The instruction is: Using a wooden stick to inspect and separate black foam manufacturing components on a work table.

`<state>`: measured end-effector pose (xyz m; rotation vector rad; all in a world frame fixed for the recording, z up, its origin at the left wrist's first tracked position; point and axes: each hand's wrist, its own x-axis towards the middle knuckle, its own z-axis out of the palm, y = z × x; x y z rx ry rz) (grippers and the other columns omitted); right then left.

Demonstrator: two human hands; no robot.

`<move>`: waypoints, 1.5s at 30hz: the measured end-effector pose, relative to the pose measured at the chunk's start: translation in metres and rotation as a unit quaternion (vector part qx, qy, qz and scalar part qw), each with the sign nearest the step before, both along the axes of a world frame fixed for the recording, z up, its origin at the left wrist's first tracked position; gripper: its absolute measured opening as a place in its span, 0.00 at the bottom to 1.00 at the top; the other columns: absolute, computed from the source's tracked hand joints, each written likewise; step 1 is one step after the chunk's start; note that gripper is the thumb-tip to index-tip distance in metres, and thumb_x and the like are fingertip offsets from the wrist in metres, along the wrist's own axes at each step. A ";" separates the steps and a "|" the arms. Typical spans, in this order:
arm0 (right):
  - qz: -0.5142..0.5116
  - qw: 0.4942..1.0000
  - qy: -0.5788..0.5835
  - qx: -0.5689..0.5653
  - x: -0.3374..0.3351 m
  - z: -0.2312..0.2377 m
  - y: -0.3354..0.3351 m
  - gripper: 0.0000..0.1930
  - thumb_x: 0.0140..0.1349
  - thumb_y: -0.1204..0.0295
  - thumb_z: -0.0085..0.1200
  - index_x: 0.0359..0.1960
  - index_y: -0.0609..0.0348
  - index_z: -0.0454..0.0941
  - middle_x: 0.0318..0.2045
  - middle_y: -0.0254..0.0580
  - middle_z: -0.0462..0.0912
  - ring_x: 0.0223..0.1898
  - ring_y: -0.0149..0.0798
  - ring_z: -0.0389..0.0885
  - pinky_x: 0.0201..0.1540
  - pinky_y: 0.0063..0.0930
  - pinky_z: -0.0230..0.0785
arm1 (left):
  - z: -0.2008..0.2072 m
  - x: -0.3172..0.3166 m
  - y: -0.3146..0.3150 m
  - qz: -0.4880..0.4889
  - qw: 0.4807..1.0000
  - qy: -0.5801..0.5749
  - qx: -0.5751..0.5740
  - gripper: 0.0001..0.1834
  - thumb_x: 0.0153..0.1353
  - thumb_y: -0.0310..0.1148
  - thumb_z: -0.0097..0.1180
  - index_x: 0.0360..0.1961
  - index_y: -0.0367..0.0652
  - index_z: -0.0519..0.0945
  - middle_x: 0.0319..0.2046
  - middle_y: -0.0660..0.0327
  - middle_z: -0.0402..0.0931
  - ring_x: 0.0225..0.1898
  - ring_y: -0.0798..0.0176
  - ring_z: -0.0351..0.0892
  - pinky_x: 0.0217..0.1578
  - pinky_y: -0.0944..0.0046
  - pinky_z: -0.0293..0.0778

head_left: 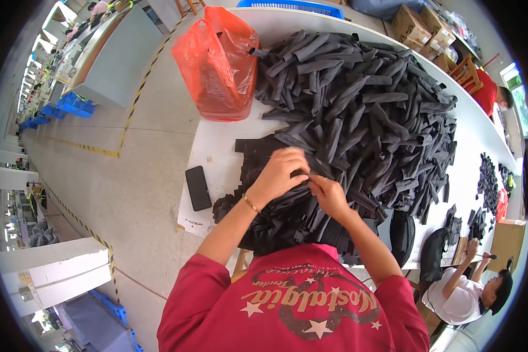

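Both hands meet over the near part of the counter, fingertips almost touching. The left hand is bent over from above, thumb and fingers curled in a pinch on a small dark piece; the right hand comes in beside it, thumb and forefinger pinched at the same spot. The piece is mostly hidden by the fingers, so its full shape cannot be told, but it looks like cloth. It is held just above a spread of black cloth, with a big heap of dark strips directly beyond and to the right. By its look, the piece should be light and limp, soft enough to fold or roll under the fingers, and not fragile; it should bend rather than hold a line, so a grip close to the edge, thumb against fingertip with both hands near each other, would likely keep it taut and flat. The strips in the heap look a little stiffer, some standing out as flattened tubes; they overlap loosely, so one is best taken by a free end, lest neighbours drag along. A phone lies left of the cloth, and a red bag stands beside the heap.
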<state>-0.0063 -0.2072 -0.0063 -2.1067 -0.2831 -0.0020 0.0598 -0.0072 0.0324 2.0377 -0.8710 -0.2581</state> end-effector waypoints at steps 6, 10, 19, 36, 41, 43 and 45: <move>0.023 0.981 0.153 0.121 -0.029 -0.001 0.018 0.07 0.66 0.74 0.49 0.30 0.65 0.72 0.18 0.39 0.73 0.21 0.30 0.69 0.26 0.27 0.63 | -0.033 -0.045 0.019 0.322 0.708 0.293 -0.556 0.24 0.60 0.39 0.63 0.52 0.34 0.75 0.48 0.53 0.74 0.53 0.52 0.74 0.57 0.54 0.70; -0.084 0.987 0.112 0.081 -0.039 0.001 0.054 0.07 0.64 0.78 0.47 0.28 0.67 0.69 0.20 0.52 0.75 0.22 0.48 0.76 0.27 0.36 0.66 | -0.057 -0.066 -0.026 0.336 0.536 0.441 -0.637 0.15 0.65 0.39 0.57 0.43 0.37 0.77 0.30 0.60 0.78 0.36 0.56 0.82 0.48 0.53 0.78; -0.124 0.984 0.118 0.042 -0.070 0.003 0.062 0.05 0.65 0.76 0.49 0.33 0.67 0.74 0.24 0.60 0.77 0.26 0.60 0.77 0.29 0.40 0.68 | -0.032 -0.061 -0.033 0.404 0.536 0.445 -0.593 0.14 0.63 0.39 0.61 0.39 0.38 0.78 0.24 0.63 0.76 0.22 0.65 0.76 0.30 0.60 0.79; -0.104 0.987 0.040 0.114 -0.066 0.046 0.023 0.17 0.60 0.76 0.61 0.51 0.60 0.74 0.20 0.30 0.72 0.22 0.23 0.66 0.25 0.20 0.61 | -0.047 -0.026 -0.025 0.427 0.456 0.439 -0.646 0.18 0.68 0.47 0.52 0.26 0.47 0.71 0.15 0.71 0.64 0.12 0.77 0.56 0.14 0.74 0.52; -0.147 0.963 0.045 0.223 -0.017 0.034 0.028 0.04 0.63 0.74 0.58 0.35 0.63 0.81 0.27 0.35 0.77 0.31 0.27 0.72 0.36 0.22 0.65 | -0.026 -0.038 -0.032 0.406 0.658 0.368 -0.517 0.16 0.65 0.42 0.57 0.40 0.39 0.75 0.21 0.67 0.72 0.20 0.73 0.68 0.23 0.74 0.63; -0.126 0.976 0.046 0.171 -0.006 0.029 0.020 0.05 0.62 0.75 0.58 0.31 0.65 0.80 0.27 0.36 0.75 0.29 0.29 0.71 0.34 0.25 0.64 | -0.038 -0.044 -0.023 0.241 0.884 0.244 -0.318 0.24 0.60 0.39 0.62 0.52 0.34 0.74 0.27 0.65 0.77 0.32 0.70 0.76 0.34 0.71 0.69; -0.081 0.993 -0.006 0.089 0.004 0.036 0.018 0.06 0.61 0.76 0.58 0.29 0.67 0.78 0.24 0.39 0.73 0.27 0.32 0.70 0.31 0.26 0.63 | -0.034 -0.045 -0.021 0.043 0.926 0.327 -0.184 0.14 0.68 0.38 0.52 0.40 0.35 0.76 0.27 0.63 0.77 0.28 0.70 0.78 0.32 0.72 0.72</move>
